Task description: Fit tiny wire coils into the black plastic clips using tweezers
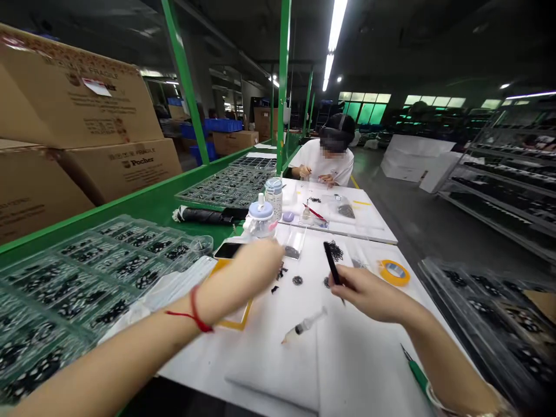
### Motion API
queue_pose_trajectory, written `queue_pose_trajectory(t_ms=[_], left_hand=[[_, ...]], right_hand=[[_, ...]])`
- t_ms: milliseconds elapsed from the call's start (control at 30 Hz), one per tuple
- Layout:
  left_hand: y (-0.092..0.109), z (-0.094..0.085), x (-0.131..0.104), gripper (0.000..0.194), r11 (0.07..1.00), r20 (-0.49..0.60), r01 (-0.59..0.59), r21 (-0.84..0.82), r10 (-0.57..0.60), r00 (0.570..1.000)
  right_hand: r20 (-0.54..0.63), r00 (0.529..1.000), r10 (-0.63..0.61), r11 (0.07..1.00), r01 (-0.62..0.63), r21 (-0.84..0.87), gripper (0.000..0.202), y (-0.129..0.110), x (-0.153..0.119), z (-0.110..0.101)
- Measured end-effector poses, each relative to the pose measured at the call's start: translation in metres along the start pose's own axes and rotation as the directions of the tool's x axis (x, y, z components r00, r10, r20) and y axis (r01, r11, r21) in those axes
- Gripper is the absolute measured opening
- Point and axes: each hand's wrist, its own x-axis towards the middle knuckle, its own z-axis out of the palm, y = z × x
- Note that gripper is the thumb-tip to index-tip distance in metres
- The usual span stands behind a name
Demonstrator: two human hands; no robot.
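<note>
My left hand (256,267), with a red cord round its wrist, reaches over the white work surface (347,370) to a small heap of tiny black parts (281,271); the fingers are blurred and what they grip cannot be told. My right hand (365,292) holds a thin black tool (332,263) upright like a pen, its tip hidden behind the fingers. More little black parts (297,280) and a loose black pile (335,251) lie between the hands. A small syringe (304,326) rests on the sheet nearer me.
Clear trays of black parts (87,278) fill the left bench, cardboard boxes (73,92) behind them. A phone (228,249), pale bottles (260,217), a yellow tape roll (394,271) and a green-handled tool (414,370) lie around. A co-worker (325,159) sits at the far table.
</note>
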Motion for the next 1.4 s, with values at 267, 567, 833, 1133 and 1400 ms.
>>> queue_pose_trajectory(t_ms=[267,567,833,1133,1400], left_hand=[[0.023,0.094,-0.030,0.024,0.944,0.395,-0.213,0.251,0.101,0.913],[0.012,0.082,-0.021,0.024,0.967,0.255,-0.086,0.238,0.023,0.967],[0.008,0.045,-0.074,0.020,0.996,0.046,0.090,0.023,-0.091,0.995],[0.002,0.066,-0.139,0.022,0.955,0.085,0.098,-0.280,-0.077,0.993],[0.049,0.099,-0.129,0.025,0.919,0.286,-0.197,-0.340,0.301,0.910]], right_hand=[[-0.240,0.909,0.339,0.857,-0.404,-0.319,0.007,0.053,-0.111,0.016],[-0.554,0.833,0.001,0.968,0.138,0.210,0.054,-0.015,-0.046,0.126],[-0.776,0.627,0.071,0.731,0.497,0.468,0.037,-0.005,-0.039,0.138],[-0.801,0.587,0.113,0.611,0.595,0.522,0.030,0.004,-0.013,0.168],[-0.949,0.314,0.031,0.444,0.846,0.295,0.027,0.013,-0.068,0.112]])
